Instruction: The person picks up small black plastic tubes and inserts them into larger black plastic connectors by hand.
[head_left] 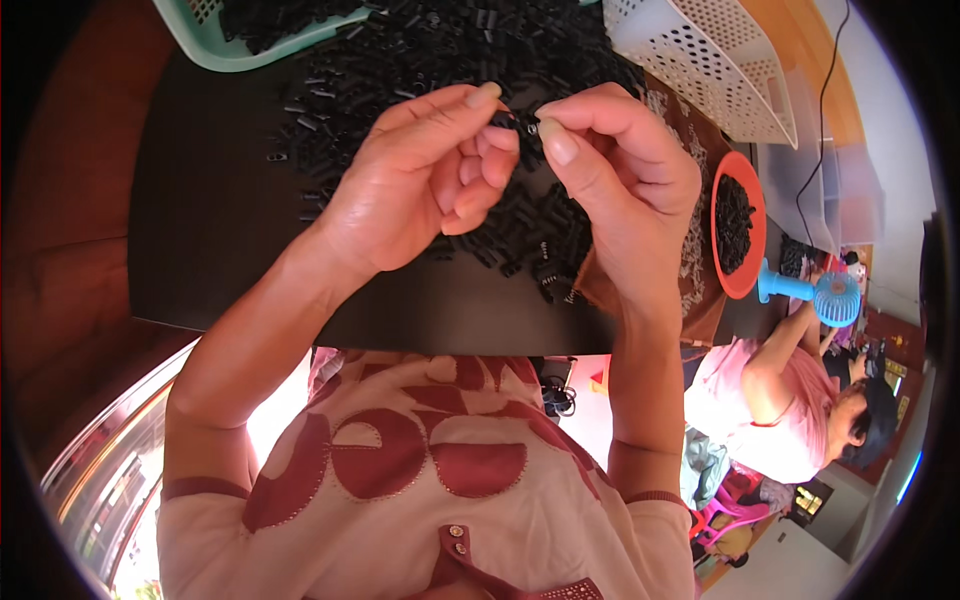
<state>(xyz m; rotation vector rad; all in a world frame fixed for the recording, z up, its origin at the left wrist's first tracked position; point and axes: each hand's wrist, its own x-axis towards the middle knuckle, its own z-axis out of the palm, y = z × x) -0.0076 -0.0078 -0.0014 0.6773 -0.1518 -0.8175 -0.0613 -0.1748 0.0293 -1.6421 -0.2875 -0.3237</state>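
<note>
Both my hands are raised over a heap of small black tubular pieces (450, 60) on the dark table. My left hand (425, 165) is closed, its thumb and fingertips together at a tiny dark part whose kind I cannot make out. Facing it, my right hand (630, 165) pinches a tiny piece with a shiny metallic end (533, 128) between thumb and index finger. The fingertips of the two hands almost meet there. Under my right wrist lies a brown cloth (702, 310) with many small silvery bits (693, 270) on it.
At the right is an orange bowl (762, 215) of black pieces, beside a blue handheld fan (835, 298). A white perforated basket (690, 60) stands far right, a green basket (235, 62) far left. Another person in pink (770, 400) sits at the right.
</note>
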